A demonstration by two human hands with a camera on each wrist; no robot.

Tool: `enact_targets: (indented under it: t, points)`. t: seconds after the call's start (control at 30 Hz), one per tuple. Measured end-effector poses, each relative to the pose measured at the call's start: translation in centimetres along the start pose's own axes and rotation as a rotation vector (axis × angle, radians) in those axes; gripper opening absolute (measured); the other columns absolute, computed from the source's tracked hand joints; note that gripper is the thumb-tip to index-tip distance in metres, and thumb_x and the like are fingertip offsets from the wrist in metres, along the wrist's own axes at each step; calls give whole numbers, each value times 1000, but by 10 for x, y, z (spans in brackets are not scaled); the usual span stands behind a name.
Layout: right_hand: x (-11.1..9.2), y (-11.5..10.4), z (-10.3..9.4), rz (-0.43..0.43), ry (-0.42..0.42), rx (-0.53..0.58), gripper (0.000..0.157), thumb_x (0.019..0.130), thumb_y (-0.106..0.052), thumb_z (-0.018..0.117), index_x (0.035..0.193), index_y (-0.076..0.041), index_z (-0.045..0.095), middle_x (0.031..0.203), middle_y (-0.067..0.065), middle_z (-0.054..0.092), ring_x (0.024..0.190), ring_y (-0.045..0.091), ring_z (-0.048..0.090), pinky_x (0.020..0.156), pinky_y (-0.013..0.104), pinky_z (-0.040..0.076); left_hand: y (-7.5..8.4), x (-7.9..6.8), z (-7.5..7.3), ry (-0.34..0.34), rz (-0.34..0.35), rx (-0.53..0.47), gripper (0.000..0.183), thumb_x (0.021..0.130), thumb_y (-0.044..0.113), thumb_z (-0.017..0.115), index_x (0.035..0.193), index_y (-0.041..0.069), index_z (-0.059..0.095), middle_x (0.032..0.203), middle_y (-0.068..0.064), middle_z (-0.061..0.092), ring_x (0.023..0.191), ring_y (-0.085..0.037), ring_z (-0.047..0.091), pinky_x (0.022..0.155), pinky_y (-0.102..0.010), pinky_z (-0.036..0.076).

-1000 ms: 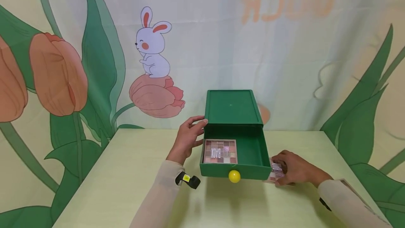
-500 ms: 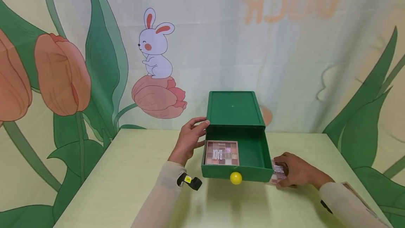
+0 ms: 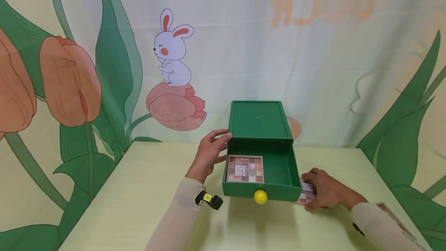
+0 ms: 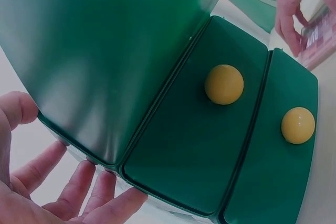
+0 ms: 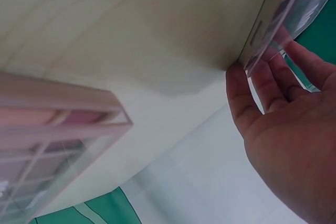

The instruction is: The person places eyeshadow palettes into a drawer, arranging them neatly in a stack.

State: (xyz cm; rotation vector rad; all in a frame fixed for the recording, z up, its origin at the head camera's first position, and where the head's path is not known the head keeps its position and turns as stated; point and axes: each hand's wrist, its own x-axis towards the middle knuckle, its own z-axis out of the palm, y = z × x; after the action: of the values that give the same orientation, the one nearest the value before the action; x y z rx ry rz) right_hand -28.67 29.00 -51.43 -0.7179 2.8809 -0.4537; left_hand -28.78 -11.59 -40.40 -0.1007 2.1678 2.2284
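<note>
A green drawer cabinet point(image 3: 258, 119) stands on the table with its top drawer point(image 3: 278, 165) pulled out. In that drawer's left half lies an eyeshadow palette point(image 3: 245, 169) with a clear lid reading "BACK". My left hand point(image 3: 209, 152) rests against the cabinet's left side, fingers spread along its edge, as the left wrist view shows. To the right of the drawer, my right hand point(image 3: 325, 189) grips a second eyeshadow palette point(image 3: 306, 193) low at the table, thumb at the near edge and fingers at the far edge. The drawer front covers part of this palette.
Another palette point(image 3: 388, 214) lies at the right by my forearm, large in the right wrist view. Two lower drawers with yellow knobs point(image 4: 224, 84) are shut. A yellow knob point(image 3: 260, 196) juts from the pulled-out drawer. A printed curtain point(image 3: 313, 69) hangs behind the table.
The head view has shifted slightly, so everything sits a little farther right and lower. Both hands and the palettes keep their places relative to the cabinet.
</note>
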Motion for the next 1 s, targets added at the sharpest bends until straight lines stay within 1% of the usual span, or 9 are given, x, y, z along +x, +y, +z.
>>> enact_targets:
  t: [0.3, 0.47, 0.57, 0.77, 1.0]
  points:
    - [-3, 4, 1, 17, 2, -15, 103, 59, -60, 96, 140, -5, 62, 123, 4, 58, 107, 19, 53, 90, 45, 56, -1, 1, 3, -8, -2, -5, 49, 98, 47, 74, 141, 25, 65, 147, -13, 63, 138, -41, 61, 104, -63, 55]
    - [-6, 1, -3, 16, -3, -16, 103, 60, -61, 95, 140, -5, 62, 123, 3, 58, 106, 18, 53, 90, 43, 56, -2, 2, 3, -13, -10, -1, 50, 98, 48, 74, 141, 25, 65, 147, -14, 63, 137, -41, 61, 104, -62, 55]
    - [-8, -1, -9, -1, 8, -20, 102, 61, -60, 95, 140, -4, 62, 123, 5, 58, 104, 17, 54, 89, 42, 56, -3, 3, 1, -15, -10, 1, 51, 97, 49, 74, 141, 24, 64, 147, -14, 63, 137, -41, 61, 104, -62, 56]
    - [-13, -3, -25, -21, 40, -26, 99, 64, -55, 95, 140, -1, 61, 123, 6, 58, 103, 17, 53, 86, 39, 55, 0, 4, -3, -27, -9, -3, 52, 97, 48, 75, 141, 23, 65, 149, -14, 63, 137, -41, 61, 104, -62, 56]
    - [-24, -5, -43, -10, 104, -28, 98, 63, -53, 95, 139, -1, 62, 119, 5, 59, 101, 16, 53, 84, 37, 56, 3, 3, -5, -41, -14, -19, 50, 97, 46, 75, 141, 25, 65, 150, -14, 62, 137, -41, 61, 105, -61, 55]
